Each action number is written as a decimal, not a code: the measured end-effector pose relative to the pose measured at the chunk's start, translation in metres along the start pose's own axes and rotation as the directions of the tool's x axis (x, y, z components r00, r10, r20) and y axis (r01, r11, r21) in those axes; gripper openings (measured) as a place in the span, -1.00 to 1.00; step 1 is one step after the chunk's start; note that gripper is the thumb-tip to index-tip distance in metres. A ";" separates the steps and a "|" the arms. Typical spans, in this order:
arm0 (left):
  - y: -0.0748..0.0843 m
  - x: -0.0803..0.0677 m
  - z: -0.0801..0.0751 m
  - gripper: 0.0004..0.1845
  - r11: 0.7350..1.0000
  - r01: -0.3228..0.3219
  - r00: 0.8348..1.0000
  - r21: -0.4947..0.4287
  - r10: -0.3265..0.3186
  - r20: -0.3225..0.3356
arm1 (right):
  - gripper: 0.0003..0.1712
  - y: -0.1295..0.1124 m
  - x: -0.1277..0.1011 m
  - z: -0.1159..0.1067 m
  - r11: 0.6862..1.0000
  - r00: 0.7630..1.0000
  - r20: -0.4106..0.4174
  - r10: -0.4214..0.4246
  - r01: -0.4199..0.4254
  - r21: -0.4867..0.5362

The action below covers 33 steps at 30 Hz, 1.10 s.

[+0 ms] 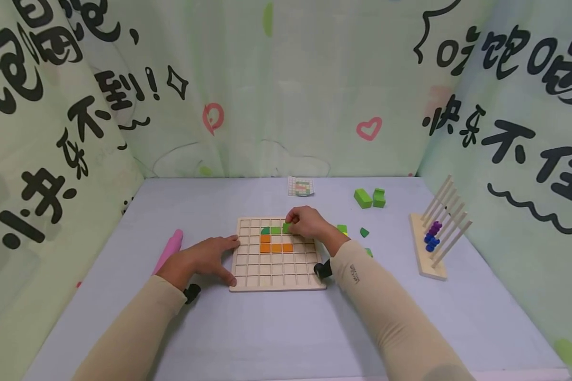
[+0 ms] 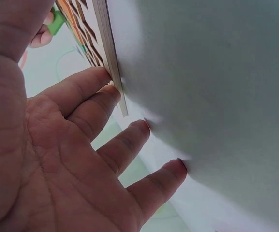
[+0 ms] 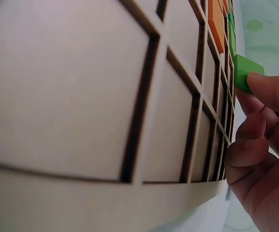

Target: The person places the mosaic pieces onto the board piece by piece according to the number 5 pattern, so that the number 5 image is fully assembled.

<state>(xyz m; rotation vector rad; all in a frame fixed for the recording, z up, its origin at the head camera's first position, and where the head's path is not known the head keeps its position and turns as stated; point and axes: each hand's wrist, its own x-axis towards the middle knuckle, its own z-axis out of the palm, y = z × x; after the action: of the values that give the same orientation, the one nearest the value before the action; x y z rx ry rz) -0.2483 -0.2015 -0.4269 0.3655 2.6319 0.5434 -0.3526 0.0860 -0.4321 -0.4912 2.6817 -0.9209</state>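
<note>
A wooden grid board (image 1: 276, 275) lies on the table. Several orange square blocks (image 1: 265, 247) sit in its cells in an L shape, with a green block (image 1: 276, 230) and a darker green block (image 1: 265, 230) in the row above. My right hand (image 1: 310, 222) pinches another green block (image 3: 248, 65) between thumb and fingers, just over the board's upper cells at the end of that green row. My left hand (image 1: 205, 258) touches the board's left side with spread fingers; in the left wrist view, two fingertips (image 2: 100, 75) meet its edge.
Two larger green blocks (image 1: 362, 198) lie back right, near a small printed card (image 1: 300, 186). A dark green piece (image 1: 364, 232) and a green-yellow piece (image 1: 342, 229) are near my right forearm. A peg stand (image 1: 431, 264) with beads is at right, a pink stick-like object (image 1: 171, 247) at left.
</note>
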 end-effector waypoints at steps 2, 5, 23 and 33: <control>0.000 0.001 0.000 0.19 1.000 0.002 1.000 0.001 -0.002 -0.002 | -0.86 -0.001 0.002 0.001 1.000 1.000 0.002 0.003 -0.003 -0.004; 0.000 0.002 0.000 0.19 1.000 0.003 1.000 0.004 -0.003 0.000 | -0.86 -0.003 0.002 0.002 1.000 1.000 0.002 0.017 -0.017 -0.010; 0.000 0.003 0.002 0.20 1.000 0.014 1.000 0.010 -0.014 -0.006 | -0.76 -0.009 -0.002 0.006 0.983 1.000 -0.024 -0.008 0.004 -0.185; 0.000 0.002 0.001 0.20 1.000 0.012 1.000 0.014 -0.012 0.000 | -0.70 0.001 -0.013 -0.005 0.998 1.000 -0.026 0.003 -0.004 -0.055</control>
<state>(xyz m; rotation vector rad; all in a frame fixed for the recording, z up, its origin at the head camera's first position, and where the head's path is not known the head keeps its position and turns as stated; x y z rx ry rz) -0.2499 -0.2003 -0.4280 0.3531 2.6380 0.5210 -0.3433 0.0945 -0.4268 -0.4895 2.7363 -0.8602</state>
